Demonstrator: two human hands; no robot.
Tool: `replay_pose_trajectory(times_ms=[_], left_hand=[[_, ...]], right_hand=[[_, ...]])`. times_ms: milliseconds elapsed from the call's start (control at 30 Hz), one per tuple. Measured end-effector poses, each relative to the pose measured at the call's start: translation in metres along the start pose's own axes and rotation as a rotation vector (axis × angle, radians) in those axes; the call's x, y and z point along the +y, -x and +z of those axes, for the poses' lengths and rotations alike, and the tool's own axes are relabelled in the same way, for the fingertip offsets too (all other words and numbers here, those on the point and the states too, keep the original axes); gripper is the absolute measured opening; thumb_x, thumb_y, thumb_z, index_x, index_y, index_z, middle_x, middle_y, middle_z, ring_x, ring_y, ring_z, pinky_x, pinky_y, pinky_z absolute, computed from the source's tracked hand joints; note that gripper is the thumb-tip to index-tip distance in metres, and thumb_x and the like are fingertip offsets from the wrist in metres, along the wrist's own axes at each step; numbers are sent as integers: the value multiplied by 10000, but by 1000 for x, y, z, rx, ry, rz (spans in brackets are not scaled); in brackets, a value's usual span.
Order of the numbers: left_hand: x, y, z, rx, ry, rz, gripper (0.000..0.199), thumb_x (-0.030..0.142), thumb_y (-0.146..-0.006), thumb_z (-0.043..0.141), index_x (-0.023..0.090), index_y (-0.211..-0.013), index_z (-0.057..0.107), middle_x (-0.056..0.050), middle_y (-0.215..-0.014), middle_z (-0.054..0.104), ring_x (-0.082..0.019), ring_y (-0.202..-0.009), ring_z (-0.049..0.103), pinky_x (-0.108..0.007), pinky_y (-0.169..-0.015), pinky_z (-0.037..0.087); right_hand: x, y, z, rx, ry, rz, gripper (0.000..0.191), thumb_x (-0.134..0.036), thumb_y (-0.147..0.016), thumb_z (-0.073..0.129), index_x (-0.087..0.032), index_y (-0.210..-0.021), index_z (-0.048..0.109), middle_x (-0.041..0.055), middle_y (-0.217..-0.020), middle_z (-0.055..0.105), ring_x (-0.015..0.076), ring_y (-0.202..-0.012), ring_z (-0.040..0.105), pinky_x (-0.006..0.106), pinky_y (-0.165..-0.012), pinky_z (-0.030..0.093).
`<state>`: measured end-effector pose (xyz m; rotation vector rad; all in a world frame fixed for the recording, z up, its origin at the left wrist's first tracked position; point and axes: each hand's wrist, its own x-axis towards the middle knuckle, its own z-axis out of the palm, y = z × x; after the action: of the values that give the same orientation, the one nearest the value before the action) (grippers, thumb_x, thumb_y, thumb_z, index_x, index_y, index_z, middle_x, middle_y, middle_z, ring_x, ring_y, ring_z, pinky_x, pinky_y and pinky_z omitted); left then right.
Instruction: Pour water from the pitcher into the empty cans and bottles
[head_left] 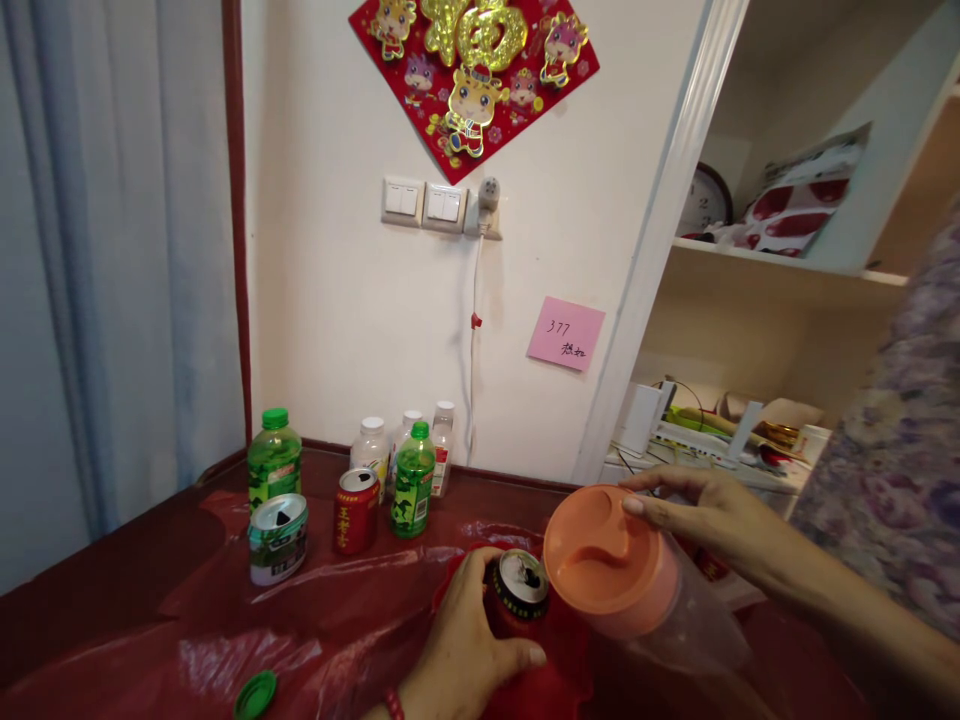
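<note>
My left hand (469,640) is wrapped around an opened red drink can (523,582), with the thumb across its front. The can stands over a red plastic item (559,665), whose shape is partly hidden. Right beside the can, a clear plastic pitcher (709,640) with an orange lid (600,550) leans toward it. My right hand (682,505) pinches the edge of that lid, thumb on top. Whether the lid touches the can I cannot tell. The pitcher's lower part is hard to make out.
On the red-covered table (337,620) stand another red can (355,512), a dented white-and-green can (278,538), green-capped bottles (413,485) and several white-capped bottles (371,445). A loose green cap (256,693) lies in front. Shelves (787,262) rise at right.
</note>
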<state>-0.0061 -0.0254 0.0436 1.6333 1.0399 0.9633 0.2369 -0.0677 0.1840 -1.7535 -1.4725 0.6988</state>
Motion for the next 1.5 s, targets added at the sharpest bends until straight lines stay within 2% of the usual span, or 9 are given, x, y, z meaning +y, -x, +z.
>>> replay_pose_trajectory(times_ms=[300, 500, 733, 900, 1200, 1500], left_hand=[[-4, -1, 1, -8, 12, 10, 681, 59, -505, 762, 214, -1136, 558, -58, -1189, 651, -273, -1112, 563, -339, -978, 411], [-8, -1, 2, 1, 19, 13, 685, 55, -503, 756, 214, -1139, 557, -52, -1186, 652, -271, -1115, 557, -335, -975, 408], [-7, -2, 4, -1, 16, 3, 689, 50, -495, 768, 209, -1131, 555, -59, -1191, 641, -271, -1107, 549, -350, -976, 401], [-5, -1, 2, -7, 17, -12, 703, 54, -494, 766, 212, -1144, 549, -58, -1188, 642, -274, -1109, 548, -355, -976, 401], [-6, -2, 3, 1, 11, -3, 684, 67, -504, 768, 216, -1138, 559, -53, -1186, 646, -271, -1108, 552, -352, -968, 406], [-8, -2, 3, -9, 26, 6, 699, 65, -495, 763, 216, -1144, 552, -57, -1188, 650, -275, -1116, 558, -343, -973, 408]], right_hand=[[-4, 3, -1, -8, 13, 13, 653, -735, -633, 721, -193, -996, 731, -44, -469, 480, 91, -399, 358, 215, -380, 240], [0, 1, -3, -16, 38, 9, 655, -742, -645, 711, -200, -1012, 734, -54, -456, 453, 89, -396, 359, 209, -381, 246], [4, -2, -4, -17, 19, -21, 657, -746, -633, 721, -193, -986, 736, -22, -525, 552, 86, -413, 388, 207, -384, 264], [1, 0, -3, -8, 48, 15, 722, -787, -607, 698, -196, -1020, 734, -48, -457, 476, 84, -382, 353, 199, -361, 246], [3, -2, 0, 9, -54, -54, 525, -649, -633, 772, -196, -899, 765, -38, -465, 517, 71, -383, 357, 193, -343, 232], [2, -2, 2, 4, -61, -32, 533, -654, -636, 764, -199, -914, 757, -61, -425, 463, 76, -370, 336, 204, -345, 230]])
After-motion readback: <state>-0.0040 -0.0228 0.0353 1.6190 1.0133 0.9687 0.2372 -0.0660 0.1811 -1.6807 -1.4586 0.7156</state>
